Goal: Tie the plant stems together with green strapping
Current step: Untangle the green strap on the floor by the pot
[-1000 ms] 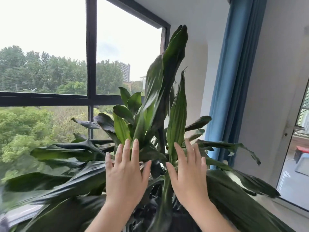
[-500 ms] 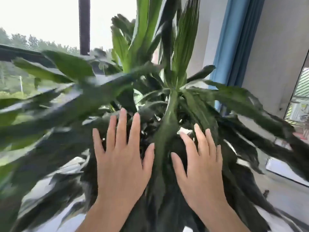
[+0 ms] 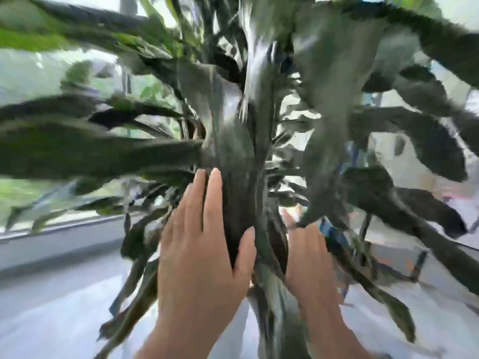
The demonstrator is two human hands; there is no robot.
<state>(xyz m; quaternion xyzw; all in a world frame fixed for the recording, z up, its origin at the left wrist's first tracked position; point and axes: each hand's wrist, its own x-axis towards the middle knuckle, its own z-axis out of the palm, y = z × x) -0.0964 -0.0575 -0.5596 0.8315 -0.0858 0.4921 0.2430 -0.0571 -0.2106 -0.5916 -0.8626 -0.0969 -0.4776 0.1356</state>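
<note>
- Head view: the plant stems (image 3: 233, 161) rise in the middle of the frame as one dark, tightly sheathed clump, with both hands at its base. No green strapping shows.
- The left hand (image 3: 202, 255) lies flat against the clump. Its grip is wide, with fingers straight, thumb spread across the front, and nothing held.
- The right hand (image 3: 311, 260) reaches in from the other side. Its grip also looks wide and empty, though leaves hide most of its fingers and the frame is blurred, so this is probably rather than certainly so.
- The long strap-shaped leaves (image 3: 77, 151) arch outward. They are dark green, glossy and ribbed along their length.
- Handling, as a judgement: the stems should be light and springy but liable to crease or snap if bent sharply, and the waxy leaves may slide under the palms.
- The best hold is likely low on the clump, below where the leaves fan out, gathering from both sides.
- A pale window ledge (image 3: 51, 237) runs behind on the left.
</note>
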